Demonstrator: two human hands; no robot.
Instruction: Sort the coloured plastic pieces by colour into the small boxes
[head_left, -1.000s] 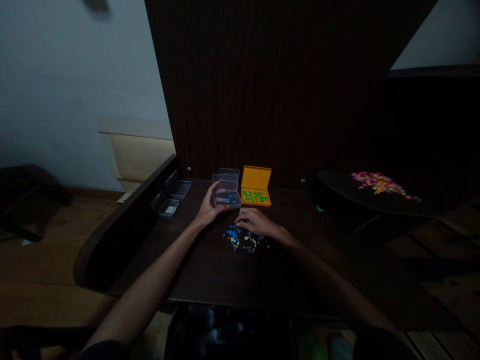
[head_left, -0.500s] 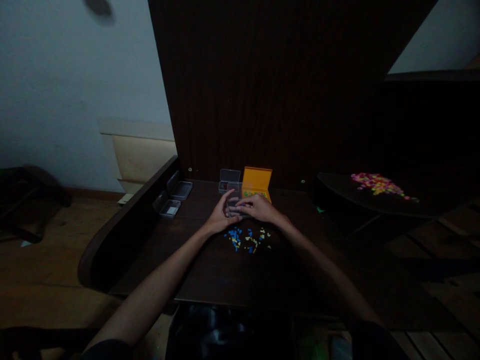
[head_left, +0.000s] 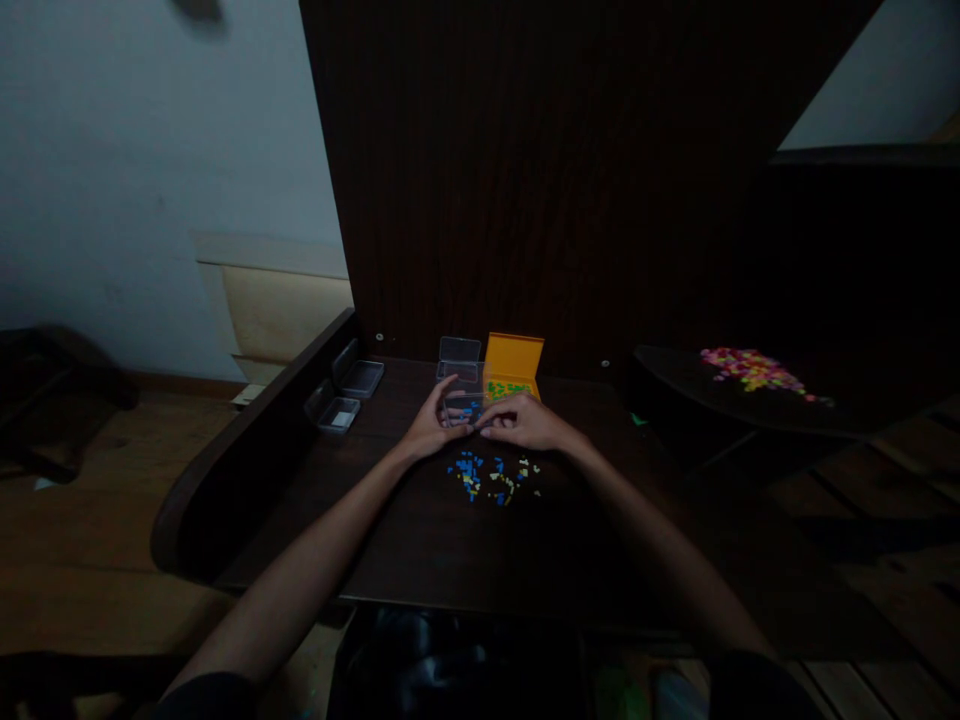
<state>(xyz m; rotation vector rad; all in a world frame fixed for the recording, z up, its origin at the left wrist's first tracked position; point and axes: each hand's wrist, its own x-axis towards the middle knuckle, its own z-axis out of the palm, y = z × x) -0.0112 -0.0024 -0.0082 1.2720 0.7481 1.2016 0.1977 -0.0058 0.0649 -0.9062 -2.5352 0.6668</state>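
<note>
Between my hands is a clear plastic box point(head_left: 463, 405) with its lid raised and a few small blue pieces inside. My left hand point(head_left: 433, 425) is wrapped round the box's left side, thumb along its near edge. The curled fingers of my right hand point(head_left: 523, 422) are on its right side, and their tips are partly hidden. Just nearer to me, a loose pile of small blue, yellow and cream pieces point(head_left: 469, 470) lies on the dark table. Behind my right hand stands an orange box point(head_left: 514, 357), lid up, with green pieces in it.
Another clear box point(head_left: 459, 350) stands open at the back. Two more open clear boxes, a farther one point(head_left: 363, 378) and a nearer one point(head_left: 341, 416), sit by the raised left side panel point(head_left: 247, 440). Pink and yellow pieces point(head_left: 757, 370) are heaped on a dark surface at right.
My right hand has drawn back from over the box's inside to its right side. The box now sits slightly left and tilted differently, with blue pieces visible in it.
</note>
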